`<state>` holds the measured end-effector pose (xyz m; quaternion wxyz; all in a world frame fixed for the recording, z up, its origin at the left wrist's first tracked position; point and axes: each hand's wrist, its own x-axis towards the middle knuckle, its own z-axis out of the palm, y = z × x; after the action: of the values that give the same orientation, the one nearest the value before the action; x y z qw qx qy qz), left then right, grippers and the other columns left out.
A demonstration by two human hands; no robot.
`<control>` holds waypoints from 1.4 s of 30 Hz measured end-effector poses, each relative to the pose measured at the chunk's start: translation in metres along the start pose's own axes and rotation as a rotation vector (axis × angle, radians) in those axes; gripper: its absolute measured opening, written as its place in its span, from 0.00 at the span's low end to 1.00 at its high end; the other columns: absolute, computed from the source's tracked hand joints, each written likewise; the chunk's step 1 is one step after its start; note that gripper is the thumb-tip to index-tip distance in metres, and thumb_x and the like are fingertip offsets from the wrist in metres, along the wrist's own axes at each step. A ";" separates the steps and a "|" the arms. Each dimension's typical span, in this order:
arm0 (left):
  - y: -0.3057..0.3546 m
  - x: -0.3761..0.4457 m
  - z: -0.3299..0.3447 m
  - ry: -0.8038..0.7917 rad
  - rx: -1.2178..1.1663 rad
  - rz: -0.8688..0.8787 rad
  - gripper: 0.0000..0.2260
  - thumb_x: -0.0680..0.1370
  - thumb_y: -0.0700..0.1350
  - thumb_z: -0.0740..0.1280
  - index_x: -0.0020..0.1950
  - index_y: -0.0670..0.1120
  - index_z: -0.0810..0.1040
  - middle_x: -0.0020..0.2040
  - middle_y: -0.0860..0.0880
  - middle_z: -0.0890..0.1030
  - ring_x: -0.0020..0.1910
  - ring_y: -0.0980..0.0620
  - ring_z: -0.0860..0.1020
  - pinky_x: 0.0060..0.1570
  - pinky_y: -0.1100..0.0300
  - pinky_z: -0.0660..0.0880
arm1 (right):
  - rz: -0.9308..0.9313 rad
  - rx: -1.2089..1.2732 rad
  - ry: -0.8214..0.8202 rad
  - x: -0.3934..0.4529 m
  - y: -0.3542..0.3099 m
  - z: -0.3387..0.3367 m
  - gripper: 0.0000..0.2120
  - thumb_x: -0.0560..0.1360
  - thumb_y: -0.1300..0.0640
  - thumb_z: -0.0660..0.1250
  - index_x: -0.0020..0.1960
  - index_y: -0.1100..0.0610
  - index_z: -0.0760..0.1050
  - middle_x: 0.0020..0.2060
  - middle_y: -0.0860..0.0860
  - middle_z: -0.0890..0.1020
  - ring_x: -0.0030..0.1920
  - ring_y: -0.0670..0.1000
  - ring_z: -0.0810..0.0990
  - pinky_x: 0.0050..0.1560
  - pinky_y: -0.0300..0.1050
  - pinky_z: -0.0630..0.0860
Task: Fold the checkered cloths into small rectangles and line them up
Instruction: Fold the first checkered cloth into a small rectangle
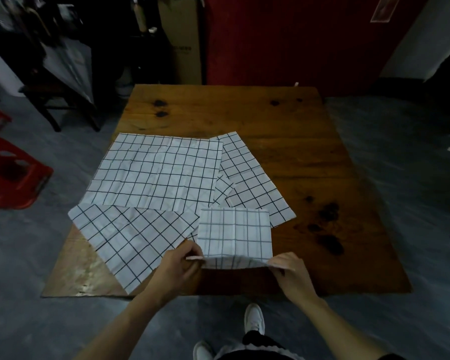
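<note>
At the counter's near edge, two hands work a small folded cloth (235, 231).
Left hand (178, 267) pinches its near-left corner and right hand (291, 272) pinches its near-right corner, lifting that hem. Three other checkered cloths lie flat on the wooden counter (283, 118): a large one (159, 170) toward the left edge, one (255, 178) right of it, one (130, 240) at the near-left corner.

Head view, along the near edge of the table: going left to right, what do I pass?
Diagonal unfolded cloth → left hand pinching the near-left corner → partly folded cloth → right hand pinching the near-right corner → bare wooden table with dark stains.
</note>
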<state>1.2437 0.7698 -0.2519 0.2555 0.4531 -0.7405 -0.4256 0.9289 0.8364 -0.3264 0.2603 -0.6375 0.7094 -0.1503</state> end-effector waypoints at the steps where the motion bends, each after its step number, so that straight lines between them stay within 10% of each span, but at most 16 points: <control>1: 0.000 0.005 0.001 0.034 -0.006 -0.053 0.07 0.77 0.40 0.68 0.45 0.52 0.76 0.40 0.52 0.81 0.41 0.52 0.81 0.40 0.55 0.79 | 0.013 0.004 0.024 0.001 -0.001 0.000 0.06 0.78 0.55 0.66 0.52 0.46 0.79 0.46 0.34 0.74 0.52 0.42 0.72 0.57 0.44 0.69; 8: 0.008 0.043 0.007 0.117 -0.181 -0.300 0.06 0.78 0.43 0.68 0.53 0.50 0.75 0.48 0.49 0.82 0.47 0.59 0.81 0.43 0.58 0.81 | 0.195 0.119 0.010 0.006 -0.001 0.001 0.03 0.78 0.49 0.66 0.47 0.47 0.75 0.43 0.43 0.76 0.45 0.42 0.74 0.42 0.35 0.69; 15: -0.037 0.044 0.022 -0.074 0.049 -0.559 0.39 0.65 0.50 0.80 0.70 0.50 0.64 0.52 0.49 0.80 0.51 0.51 0.80 0.52 0.54 0.78 | 0.257 0.206 0.045 0.013 -0.005 -0.002 0.07 0.77 0.52 0.68 0.41 0.51 0.74 0.38 0.46 0.79 0.40 0.44 0.78 0.41 0.43 0.77; 42: -0.041 0.034 0.034 -0.025 -0.137 -0.537 0.31 0.75 0.45 0.73 0.73 0.54 0.61 0.49 0.49 0.83 0.50 0.54 0.80 0.47 0.58 0.75 | 0.499 0.394 0.082 0.003 -0.002 -0.019 0.15 0.77 0.59 0.68 0.62 0.51 0.72 0.48 0.47 0.81 0.45 0.38 0.75 0.38 0.31 0.67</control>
<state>1.2208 0.7434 -0.3046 0.1545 0.6094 -0.5665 -0.5327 0.9196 0.8312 -0.3101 0.3788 -0.3743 0.8111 -0.2419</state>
